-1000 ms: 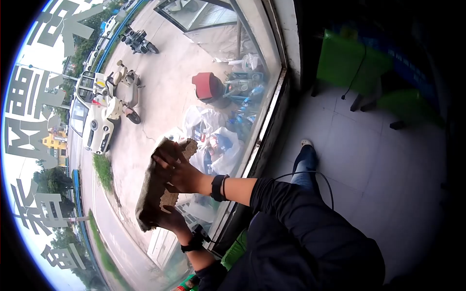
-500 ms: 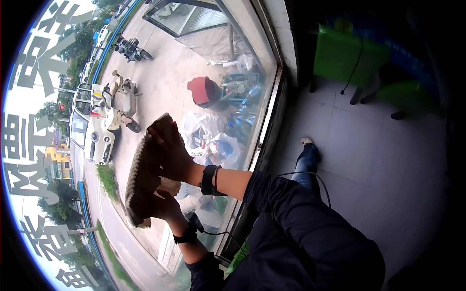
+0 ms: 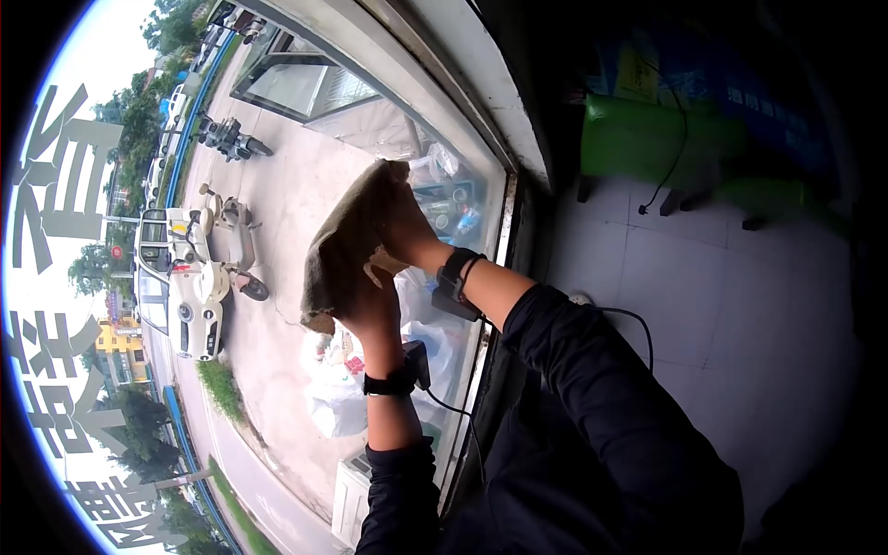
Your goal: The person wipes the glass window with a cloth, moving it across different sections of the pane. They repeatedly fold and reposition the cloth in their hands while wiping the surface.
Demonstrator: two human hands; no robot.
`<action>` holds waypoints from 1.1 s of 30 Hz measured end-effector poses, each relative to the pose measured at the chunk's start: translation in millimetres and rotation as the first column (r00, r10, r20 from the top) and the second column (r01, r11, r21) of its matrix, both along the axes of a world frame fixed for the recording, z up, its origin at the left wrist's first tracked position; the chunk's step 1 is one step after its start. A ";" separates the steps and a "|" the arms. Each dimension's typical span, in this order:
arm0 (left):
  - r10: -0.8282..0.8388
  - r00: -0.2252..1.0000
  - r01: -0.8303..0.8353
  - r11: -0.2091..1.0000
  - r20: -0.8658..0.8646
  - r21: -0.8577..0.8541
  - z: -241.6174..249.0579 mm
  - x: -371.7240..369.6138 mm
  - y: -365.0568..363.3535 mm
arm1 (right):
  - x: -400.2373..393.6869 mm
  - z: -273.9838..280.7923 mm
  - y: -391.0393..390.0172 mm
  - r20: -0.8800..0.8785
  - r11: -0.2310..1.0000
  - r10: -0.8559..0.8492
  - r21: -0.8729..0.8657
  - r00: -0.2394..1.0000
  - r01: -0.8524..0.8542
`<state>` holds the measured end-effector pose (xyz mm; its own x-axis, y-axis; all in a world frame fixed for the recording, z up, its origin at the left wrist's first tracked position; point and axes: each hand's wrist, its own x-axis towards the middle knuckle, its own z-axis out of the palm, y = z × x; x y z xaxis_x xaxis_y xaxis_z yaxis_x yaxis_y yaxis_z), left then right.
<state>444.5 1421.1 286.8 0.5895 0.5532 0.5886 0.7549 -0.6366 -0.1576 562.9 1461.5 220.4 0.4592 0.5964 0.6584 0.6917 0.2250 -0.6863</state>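
A grey-brown cloth (image 3: 338, 245) is bunched against the window glass (image 3: 287, 199), its near edge ragged and folded. My right hand (image 3: 407, 227), the upper one in the view, grips the cloth near its top end. Below it, my left hand (image 3: 370, 310) holds the lower part. The fingers of both hands are dark and partly lost against the cloth. Black straps circle both wrists, and a cable runs from the left one.
The window frame (image 3: 499, 240) runs diagonally beside my arms. Through the glass show a scooter (image 3: 231, 227), a white van (image 3: 194, 319), a motorcycle (image 3: 231, 139) and white plastic bags (image 3: 333, 398). Green stools (image 3: 657, 134) stand on the tiled floor (image 3: 666, 277).
Both hands and the cloth have shifted up and to the right in the view. My head view has also turned, and the red bucket outside is now hidden.
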 end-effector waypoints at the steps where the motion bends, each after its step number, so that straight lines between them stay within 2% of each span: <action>1: 0.023 1.000 -0.023 0.998 -0.012 -0.052 -8.2 9.6 -1.5 | 4.3 -13.5 -0.8 0.014 0.998 0.003 -0.063 1.000 -0.002; 2: 0.044 0.999 -0.046 0.993 -0.026 -0.104 -16.6 15.8 -4.3 | 4.4 -22.5 -7.9 0.027 0.992 0.006 -0.125 1.000 -0.003; 3: 0.059 0.997 -0.064 0.988 -0.040 -0.140 -30.5 13.3 -4.6 | 5.7 -17.3 -23.1 0.008 0.997 0.065 -0.039 0.998 -0.064; 4: 0.074 0.996 -0.083 0.981 -0.053 -0.177 -44.5 6.0 -7.9 | -4.4 -29.8 -30.7 -0.026 0.987 0.013 -0.159 1.000 -0.017; 5: 0.069 0.994 -0.084 0.979 -0.084 -0.184 -51.9 -1.0 -14.8 | -9.9 -49.2 -22.6 -0.047 0.836 0.208 -0.509 0.977 -0.202; 7: 0.013 0.996 -0.030 0.979 -0.084 -0.201 -57.3 -11.9 -22.9 | -24.5 -82.3 -17.5 -0.185 0.956 0.137 -0.233 0.973 -0.179; 8: 0.072 0.993 -0.093 0.966 -0.094 -0.240 -56.3 -14.1 -25.6 | -22.0 -73.1 -16.5 -0.283 0.983 0.136 -0.078 0.949 -0.164; 9: 0.071 0.994 -0.090 0.961 -0.080 -0.260 -55.5 -13.0 -23.6 | -15.1 -66.0 -14.7 -0.279 0.983 0.138 -0.077 0.951 -0.165; 10: 0.073 0.995 -0.089 0.956 -0.070 -0.280 -53.6 -12.8 -21.5 | -9.3 -58.7 -12.0 -0.269 0.995 0.086 -0.025 0.959 -0.096; 11: 0.044 0.999 -0.049 0.972 -0.028 -0.230 -43.0 -3.2 -18.4 | 0.7 -44.6 -8.7 -0.262 0.999 0.032 0.030 0.965 -0.025; 12: 0.010 1.000 -0.007 0.984 0.013 -0.177 -30.0 11.6 -12.7 | 13.6 -32.5 -1.4 -0.306 0.994 0.098 0.066 0.947 -0.082; 13: 0.009 0.996 0.007 0.982 0.086 -0.189 -21.3 25.6 -5.7 | 25.1 -21.9 6.3 -0.295 0.996 0.074 0.074 0.953 -0.054; 14: 0.034 0.999 -0.030 0.993 0.040 -0.112 -14.5 38.0 0.9 | 34.0 -13.3 13.5 -0.287 0.996 0.051 0.079 0.957 -0.030; 15: 0.045 0.998 -0.040 0.990 0.037 -0.135 -12.2 48.2 7.9 | 42.1 -5.2 20.4 -0.382 0.994 0.094 0.082 0.919 -0.068; 16: 0.060 0.998 -0.054 0.986 0.033 -0.157 -10.4 56.1 13.4 | 38.4 -10.2 30.2 -0.425 0.992 0.037 0.121 0.905 0.017; 18: 0.027 0.999 -0.024 0.995 0.029 -0.099 -5.3 71.4 18.5 | 53.1 7.0 10.5 -0.379 0.988 0.155 0.075 0.912 -0.137; 20: 0.069 0.996 -0.061 0.990 0.057 -0.129 -19.5 69.3 19.0 | 46.8 -1.3 -0.4 -0.200 0.995 0.094 0.035 0.975 -0.089; 21: 0.092 0.995 -0.085 0.983 0.036 -0.164 -31.1 64.0 13.5 | 34.1 -34.4 4.2 -0.129 0.986 0.129 -0.090 0.983 -0.141; 22: 0.118 0.993 -0.113 0.973 0.014 -0.200 -45.2 54.8 5.5 | 16.4 -77.6 16.1 -0.168 0.942 0.249 -0.185 0.954 -0.279; 23: 0.114 0.993 -0.115 0.978 -0.017 -0.173 -63.3 43.9 1.1 | 6.0 -80.6 -1.0 -0.365 0.946 0.226 -0.140 0.903 -0.293; 24: 0.122 0.989 -0.138 0.963 -0.083 -0.231 -68.5 35.0 -3.4 | 2.6 -79.1 -13.4 -0.545 0.951 0.199 -0.094 0.814 -0.296; 25: 0.102 0.991 -0.121 0.958 -0.087 -0.259 -70.6 27.6 -3.3 | 4.4 -75.8 -12.4 -0.547 0.951 0.203 -0.089 0.812 -0.297; 27: 0.085 0.992 -0.108 0.953 -0.094 -0.282 -63.1 29.1 0.4 | 7.4 -63.8 -12.4 -0.478 0.987 0.109 -0.056 0.872 -0.154; 28: 0.118 0.991 -0.131 0.965 -0.070 -0.229 -51.7 36.6 0.5 | 35.1 -26.2 -15.8 -0.326 0.907 0.197 -0.299 0.925 -0.298; 30: 0.136 0.991 -0.135 0.977 -0.001 -0.167 -28.7 55.3 10.4 | 46.6 -30.4 8.3 -0.300 0.995 0.103 0.022 0.948 -0.101; 32: 0.032 0.998 -0.023 0.987 0.054 -0.158 -6.6 75.9 20.5 | 53.7 -43.7 42.0 -0.212 1.000 0.005 0.028 0.977 0.001; 33: 0.023 0.997 -0.011 0.988 0.076 -0.152 -12.4 79.5 27.0 | 58.1 -27.5 37.4 -0.080 0.997 -0.070 -0.025 0.994 0.068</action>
